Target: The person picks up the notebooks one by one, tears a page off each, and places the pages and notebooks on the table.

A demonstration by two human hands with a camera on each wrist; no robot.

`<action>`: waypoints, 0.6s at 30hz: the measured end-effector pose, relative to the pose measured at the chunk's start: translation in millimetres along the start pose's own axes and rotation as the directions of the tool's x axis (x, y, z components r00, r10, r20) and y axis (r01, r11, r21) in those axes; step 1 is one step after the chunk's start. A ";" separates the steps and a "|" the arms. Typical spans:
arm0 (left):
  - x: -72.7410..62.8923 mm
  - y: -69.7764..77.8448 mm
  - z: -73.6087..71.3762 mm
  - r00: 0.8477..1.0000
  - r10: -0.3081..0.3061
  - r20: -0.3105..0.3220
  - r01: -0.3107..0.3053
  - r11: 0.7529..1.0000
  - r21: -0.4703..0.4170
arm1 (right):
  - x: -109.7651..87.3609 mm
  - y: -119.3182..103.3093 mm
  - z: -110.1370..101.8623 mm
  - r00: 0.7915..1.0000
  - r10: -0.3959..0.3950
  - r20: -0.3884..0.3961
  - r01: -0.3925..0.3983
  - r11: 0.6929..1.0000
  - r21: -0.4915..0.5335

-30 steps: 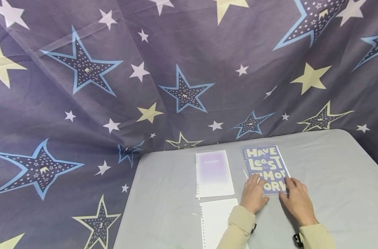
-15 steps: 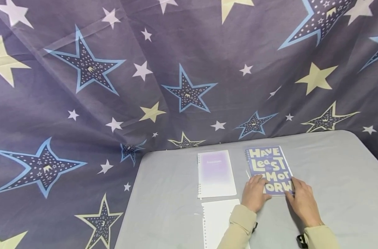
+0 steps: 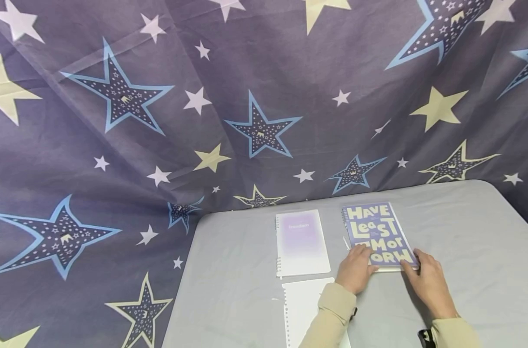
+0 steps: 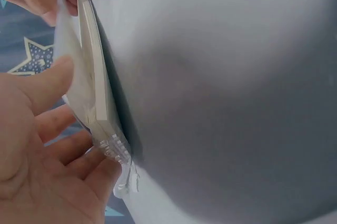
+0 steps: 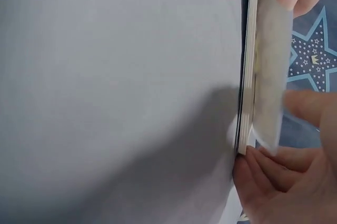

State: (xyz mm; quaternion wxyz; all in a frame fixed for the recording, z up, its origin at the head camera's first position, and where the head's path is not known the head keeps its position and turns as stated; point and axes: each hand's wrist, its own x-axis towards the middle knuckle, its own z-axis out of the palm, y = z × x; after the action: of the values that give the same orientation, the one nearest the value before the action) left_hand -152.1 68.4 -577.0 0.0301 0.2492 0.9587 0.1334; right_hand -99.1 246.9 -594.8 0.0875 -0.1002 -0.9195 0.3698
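Note:
A spiral notebook [image 3: 372, 229] with a blue-purple cover and large cream letters lies on the table, ring side to the left. Its cover [image 5: 271, 71] bows up from the page block along the near edge. My left hand [image 3: 354, 270] holds the near left corner, fingers beside the rings [image 4: 115, 148] and thumb at the cover's edge. At the near right corner is my right hand [image 3: 429, 285]; its thumb is against the raised cover and its other fingers grip the side of the pages. The fingers partly hide the lower lettering.
A white and lilac spiral notebook [image 3: 301, 251] lies to the left. Nearer, a white punched-edge notebook [image 3: 298, 304] is partly under the left sleeve [image 3: 331, 314]. Behind the grey-covered table [image 3: 477, 241] hangs a star-patterned curtain [image 3: 290, 63].
The near edge of the blue-purple notebook's cover has risen, baring the pale pages below. My right hand has shifted slightly right; my left hand has stayed almost in place.

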 end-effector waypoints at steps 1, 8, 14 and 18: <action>-0.3 -0.1 -0.8 1.000 0.005 0.006 -0.005 1.000 0.007 | 0.0 -0.6 -0.6 1.000 0.010 0.007 -0.010 1.000 0.000; -0.9 -1.0 -2.6 0.999 0.031 0.026 -0.032 0.999 0.026 | -2.4 -3.5 -0.8 0.997 -0.025 -0.072 0.027 0.999 0.033; -1.6 -3.9 -2.6 0.999 0.042 0.014 -0.041 0.999 -0.018 | -0.7 -7.6 -1.7 0.989 -0.026 -0.147 0.036 0.997 0.064; -3.3 -7.2 0.0 0.998 0.066 -0.009 -0.067 0.997 -0.044 | 0.4 -11.8 -2.7 0.990 0.008 -0.142 0.004 0.996 0.085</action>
State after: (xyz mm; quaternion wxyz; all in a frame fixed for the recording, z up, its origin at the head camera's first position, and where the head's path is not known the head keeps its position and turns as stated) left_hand -152.5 60.8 -579.0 0.0277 0.2798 0.9469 0.1562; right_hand -100.3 240.4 -584.6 0.1568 -0.1236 -0.8943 0.4006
